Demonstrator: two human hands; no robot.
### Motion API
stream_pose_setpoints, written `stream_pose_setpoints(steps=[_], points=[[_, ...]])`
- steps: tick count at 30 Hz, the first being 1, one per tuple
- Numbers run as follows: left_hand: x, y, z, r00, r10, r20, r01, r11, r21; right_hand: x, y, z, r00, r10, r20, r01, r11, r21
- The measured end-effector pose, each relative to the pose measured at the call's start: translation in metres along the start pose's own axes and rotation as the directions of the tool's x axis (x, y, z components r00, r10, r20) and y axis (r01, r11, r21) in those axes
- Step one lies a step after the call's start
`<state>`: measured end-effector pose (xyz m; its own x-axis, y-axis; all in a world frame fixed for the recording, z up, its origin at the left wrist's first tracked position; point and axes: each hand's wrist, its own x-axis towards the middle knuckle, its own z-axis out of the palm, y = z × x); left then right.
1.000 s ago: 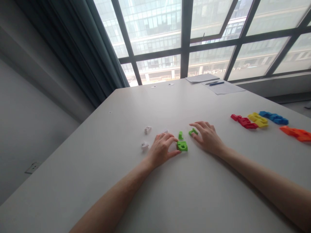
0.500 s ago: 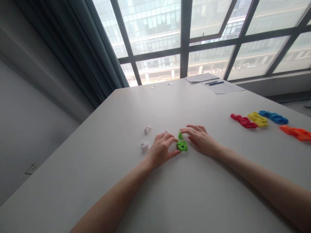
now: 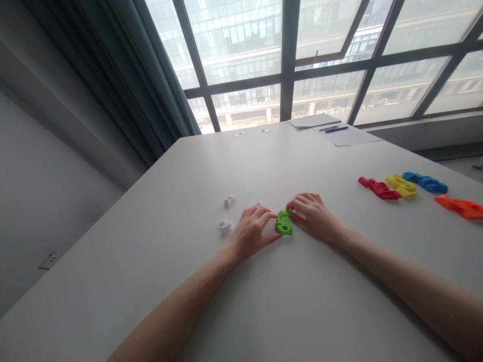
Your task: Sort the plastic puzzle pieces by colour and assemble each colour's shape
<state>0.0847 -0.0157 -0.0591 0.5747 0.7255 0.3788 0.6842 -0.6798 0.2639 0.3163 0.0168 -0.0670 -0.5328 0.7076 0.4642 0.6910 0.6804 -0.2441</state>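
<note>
A green plastic block with a square hole lies on the white table. My left hand grips its left side between thumb and fingers. Just behind it is a smaller green piece, which my right hand pinches at its right end with thumb and fingertips. The two green pieces sit very close together; whether they touch is unclear. Left of my left hand lie two small white pieces, a farther white piece and a nearer white piece. Another white piece is mostly hidden behind my left hand.
To the right lie red pieces, yellow pieces, blue pieces and orange pieces. Papers and a blue pen rest at the far edge, below the window. A dark curtain hangs at left.
My right hand has closed its fingers on the small green piece, which has turned from upright to lying more sideways behind the larger block. My left hand has stayed in place.
</note>
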Motion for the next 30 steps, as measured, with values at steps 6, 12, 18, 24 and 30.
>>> stream_pose_setpoints(steps=[6, 12, 18, 24, 30], points=[[-0.001, 0.000, 0.001, 1.000, -0.025, -0.008, 0.025, 1.000, -0.013, 0.000, -0.001, -0.002, 0.998, -0.042, -0.037, 0.043, 0.998, 0.046], [-0.001, 0.000, 0.002, 0.998, -0.054, -0.032, 0.054, 0.999, -0.002, -0.001, -0.002, -0.005, 0.992, -0.128, 0.011, 0.125, 0.983, 0.133], [-0.001, 0.000, 0.001, 0.999, -0.052, -0.003, 0.052, 0.998, 0.021, -0.001, -0.004, -0.007, 0.991, -0.129, 0.040, 0.121, 0.981, 0.148], [-0.001, -0.001, 0.000, 0.999, -0.053, 0.011, 0.053, 0.998, 0.020, -0.001, -0.006, -0.010, 0.987, -0.140, 0.077, 0.126, 0.979, 0.160], [0.000, -0.001, -0.001, 0.998, -0.058, 0.026, 0.057, 0.998, 0.010, -0.002, -0.006, -0.012, 0.983, -0.167, 0.072, 0.153, 0.973, 0.176]])
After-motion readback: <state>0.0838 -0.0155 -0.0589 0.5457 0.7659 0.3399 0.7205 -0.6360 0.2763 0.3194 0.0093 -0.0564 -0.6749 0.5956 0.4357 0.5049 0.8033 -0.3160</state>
